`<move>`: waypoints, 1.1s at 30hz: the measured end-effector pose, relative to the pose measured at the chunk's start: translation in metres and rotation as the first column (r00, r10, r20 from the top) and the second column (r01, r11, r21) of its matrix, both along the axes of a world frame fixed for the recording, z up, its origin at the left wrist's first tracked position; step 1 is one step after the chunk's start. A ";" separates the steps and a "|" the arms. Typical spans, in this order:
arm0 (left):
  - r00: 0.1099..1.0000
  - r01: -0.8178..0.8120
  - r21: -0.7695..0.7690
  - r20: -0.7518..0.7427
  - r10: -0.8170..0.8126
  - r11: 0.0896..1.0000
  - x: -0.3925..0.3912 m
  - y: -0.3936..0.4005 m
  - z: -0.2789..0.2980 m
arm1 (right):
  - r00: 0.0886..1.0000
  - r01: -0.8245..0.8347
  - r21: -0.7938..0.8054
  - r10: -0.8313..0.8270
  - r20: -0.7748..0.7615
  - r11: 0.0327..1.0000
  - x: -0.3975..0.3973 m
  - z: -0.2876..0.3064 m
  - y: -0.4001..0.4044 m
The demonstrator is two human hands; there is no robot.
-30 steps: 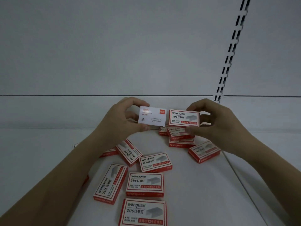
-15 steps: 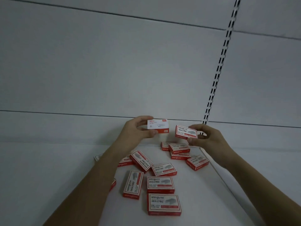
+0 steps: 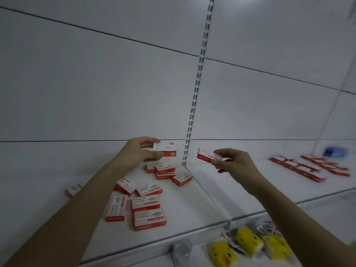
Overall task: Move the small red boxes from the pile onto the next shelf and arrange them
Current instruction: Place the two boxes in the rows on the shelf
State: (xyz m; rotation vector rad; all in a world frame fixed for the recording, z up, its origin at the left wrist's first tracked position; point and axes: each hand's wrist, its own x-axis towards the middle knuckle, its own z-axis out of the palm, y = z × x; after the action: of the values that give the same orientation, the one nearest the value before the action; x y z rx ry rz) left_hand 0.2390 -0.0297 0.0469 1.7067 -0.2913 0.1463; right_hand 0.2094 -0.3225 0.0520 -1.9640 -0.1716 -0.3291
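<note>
- Two small red boxes are in the air: the left hand pinches one red box by its short end, white printed face toward the camera, and the right hand pinches another red box by its long edges, thumb on top and fingers below.
- Each grip is clamped on its own box, and both boxes hang above the back of the shelf, close to the slotted upright.
- About ten more lie scattered in the pile on that shelf, some flat, some overlapping.
- On the next shelf to the right, a tidy set of arranged boxes already lies.
- Judging by the easy fingertip hold, these boxes are light and stiff, card-walled, with smooth printed faces.
- They are best taken across the narrow sides, not squeezed on the broad faces.
</note>
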 end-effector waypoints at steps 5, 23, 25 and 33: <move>1.000 0.010 0.082 0.011 -0.011 0.997 -0.011 -0.049 0.012 | 0.999 0.023 0.094 -0.021 -0.028 0.995 -0.020 -0.002 -0.053; 0.979 0.196 -0.005 -0.060 -0.196 0.981 -0.062 -0.439 -0.017 | 0.987 0.150 0.226 -0.134 -0.085 0.963 -0.119 -0.026 -0.408; 0.977 0.201 -0.003 -0.077 -0.201 0.980 -0.059 -0.475 -0.019 | 0.982 0.183 0.208 -0.166 -0.094 0.961 -0.121 -0.028 -0.445; 0.963 0.236 0.032 -0.138 -0.230 0.971 -0.020 -0.577 -0.038 | 0.960 0.276 0.170 -0.263 -0.096 0.946 -0.084 -0.049 -0.542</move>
State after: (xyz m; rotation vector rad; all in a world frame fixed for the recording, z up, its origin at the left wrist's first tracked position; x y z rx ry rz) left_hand 0.2189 -0.6072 0.0092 1.7066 -0.3956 -0.1497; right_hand 0.1257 -0.8642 0.0029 -1.8151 0.1722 -0.4355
